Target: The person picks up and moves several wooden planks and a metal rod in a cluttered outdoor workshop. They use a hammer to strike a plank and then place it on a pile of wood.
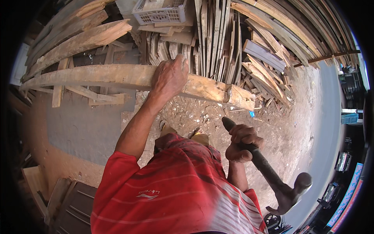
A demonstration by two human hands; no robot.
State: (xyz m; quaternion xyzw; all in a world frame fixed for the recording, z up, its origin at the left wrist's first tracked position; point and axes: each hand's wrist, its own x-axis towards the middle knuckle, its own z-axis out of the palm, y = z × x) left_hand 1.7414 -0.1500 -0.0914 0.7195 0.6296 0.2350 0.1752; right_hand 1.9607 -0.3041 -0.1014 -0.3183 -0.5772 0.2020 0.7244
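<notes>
A long, thick wooden beam (113,73) runs across in front of me, its right end rough and cracked. My left hand (170,79) is closed over the beam right of its middle, with the fingers curled toward the far side and partly hidden. In my right hand (244,142) is a claw hammer (268,170), gripped partway along its dark handle. The handle's end points up and left toward the beam, while the metal head with its claw hangs at the lower right. Hammer and beam are apart.
Wooden trestle legs (58,84) show below the beam at left. Upright planks (212,43) and a white plastic crate (159,15) stand beyond it. Broken boards (265,80) lie heaped at right. Wood chips litter the dirt floor (183,113) by my feet; a road (325,117) runs farther right.
</notes>
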